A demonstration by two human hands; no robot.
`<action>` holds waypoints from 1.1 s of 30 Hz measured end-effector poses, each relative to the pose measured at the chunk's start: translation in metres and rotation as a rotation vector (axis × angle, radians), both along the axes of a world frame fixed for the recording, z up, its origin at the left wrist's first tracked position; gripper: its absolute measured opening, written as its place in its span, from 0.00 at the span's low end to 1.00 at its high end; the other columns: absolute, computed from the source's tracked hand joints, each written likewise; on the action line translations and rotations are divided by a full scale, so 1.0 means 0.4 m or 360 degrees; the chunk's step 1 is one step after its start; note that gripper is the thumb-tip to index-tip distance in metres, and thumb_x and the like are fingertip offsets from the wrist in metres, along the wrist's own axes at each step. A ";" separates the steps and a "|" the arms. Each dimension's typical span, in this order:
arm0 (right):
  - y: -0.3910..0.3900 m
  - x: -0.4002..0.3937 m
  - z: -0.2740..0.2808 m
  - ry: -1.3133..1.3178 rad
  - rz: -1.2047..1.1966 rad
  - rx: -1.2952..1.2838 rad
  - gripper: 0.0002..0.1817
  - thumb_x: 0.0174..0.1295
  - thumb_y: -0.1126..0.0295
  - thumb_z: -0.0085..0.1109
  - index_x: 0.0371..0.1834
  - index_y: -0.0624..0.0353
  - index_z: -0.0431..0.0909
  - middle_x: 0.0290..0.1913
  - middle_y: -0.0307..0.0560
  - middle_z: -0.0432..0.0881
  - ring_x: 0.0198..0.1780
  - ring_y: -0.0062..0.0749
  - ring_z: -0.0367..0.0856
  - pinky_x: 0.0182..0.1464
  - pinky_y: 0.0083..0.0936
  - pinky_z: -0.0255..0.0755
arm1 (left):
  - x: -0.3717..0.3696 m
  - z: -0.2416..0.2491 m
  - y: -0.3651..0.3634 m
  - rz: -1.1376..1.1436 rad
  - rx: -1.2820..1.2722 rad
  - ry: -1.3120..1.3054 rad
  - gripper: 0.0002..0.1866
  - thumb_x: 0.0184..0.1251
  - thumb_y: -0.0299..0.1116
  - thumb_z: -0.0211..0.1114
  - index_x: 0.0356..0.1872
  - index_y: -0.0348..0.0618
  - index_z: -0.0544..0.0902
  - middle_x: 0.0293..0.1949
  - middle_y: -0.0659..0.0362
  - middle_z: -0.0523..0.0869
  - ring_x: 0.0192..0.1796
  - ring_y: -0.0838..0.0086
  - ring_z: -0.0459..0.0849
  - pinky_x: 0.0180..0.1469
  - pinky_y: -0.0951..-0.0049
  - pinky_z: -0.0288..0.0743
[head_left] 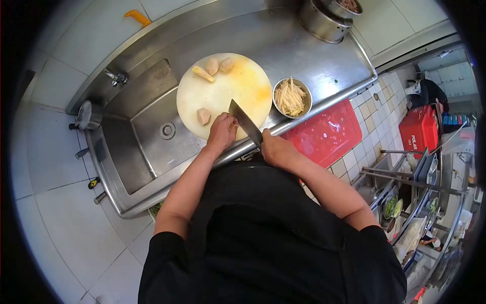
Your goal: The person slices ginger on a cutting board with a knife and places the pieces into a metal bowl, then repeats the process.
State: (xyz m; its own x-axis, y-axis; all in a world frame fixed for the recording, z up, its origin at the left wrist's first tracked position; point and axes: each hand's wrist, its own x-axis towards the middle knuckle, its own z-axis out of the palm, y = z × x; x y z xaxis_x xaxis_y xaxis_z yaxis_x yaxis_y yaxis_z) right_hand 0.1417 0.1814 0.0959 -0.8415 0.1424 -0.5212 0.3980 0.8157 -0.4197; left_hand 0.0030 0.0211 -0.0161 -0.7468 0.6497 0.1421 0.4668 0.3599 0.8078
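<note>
My right hand [276,148] is wrapped round the handle of a cleaver [245,122], whose broad blade reaches up over the front of a round white cutting board [243,86]. Close beside the blade, my left hand [223,133] is closed with its fingertips bent down at the board; what they hold is hidden. A pale peeled chunk [204,116] lies just left of that hand. Towards the back of the board are two more peeled chunks [212,65] and a yellowish longer piece [203,74]. Pale thin shreds [289,98] fill a metal bowl [310,104] to the right.
The board rests across a steel counter [283,40] and the edge of a sink basin [147,152]. A yellow-orange handle [137,18] shows behind the rim. Metal pots [324,23] stand at back right. Below are a red lid-like panel [329,133], a red cooler [419,129] and racks.
</note>
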 end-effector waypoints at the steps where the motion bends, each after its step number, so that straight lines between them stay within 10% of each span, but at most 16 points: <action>1: -0.008 -0.005 -0.023 -0.0010 -0.0021 0.0039 0.13 0.66 0.74 0.47 0.52 0.67 0.66 0.39 0.71 0.86 0.45 0.65 0.86 0.48 0.55 0.78 | 0.001 0.000 0.001 -0.0009 -0.0016 0.0007 0.06 0.63 0.23 0.68 0.40 0.36 0.85 0.42 0.50 0.84 0.47 0.54 0.84 0.51 0.62 0.78; 13: 0.113 0.066 0.019 0.0804 0.0157 0.0203 0.11 0.65 0.64 0.60 0.45 0.55 0.71 0.33 0.55 0.83 0.37 0.59 0.84 0.39 0.52 0.77 | -0.012 0.254 -0.056 0.0348 0.0204 0.0027 0.09 0.61 0.32 0.73 0.32 0.38 0.82 0.35 0.53 0.84 0.38 0.61 0.84 0.43 0.65 0.78; 20: 0.118 0.050 -0.020 0.0760 0.0259 0.0333 0.20 0.55 0.61 0.71 0.43 0.57 0.72 0.32 0.52 0.83 0.37 0.54 0.85 0.39 0.48 0.76 | 0.013 0.167 0.032 -0.0291 -0.0348 -0.0057 0.17 0.59 0.38 0.77 0.25 0.39 0.79 0.30 0.51 0.82 0.36 0.55 0.81 0.42 0.59 0.75; 33: 0.165 0.194 -0.004 0.0839 0.0244 0.0095 0.15 0.60 0.61 0.69 0.42 0.54 0.74 0.31 0.50 0.82 0.37 0.55 0.84 0.39 0.48 0.75 | -0.057 0.067 0.000 0.0265 -0.0237 -0.0028 0.09 0.70 0.34 0.67 0.42 0.38 0.86 0.42 0.48 0.85 0.43 0.58 0.85 0.49 0.62 0.78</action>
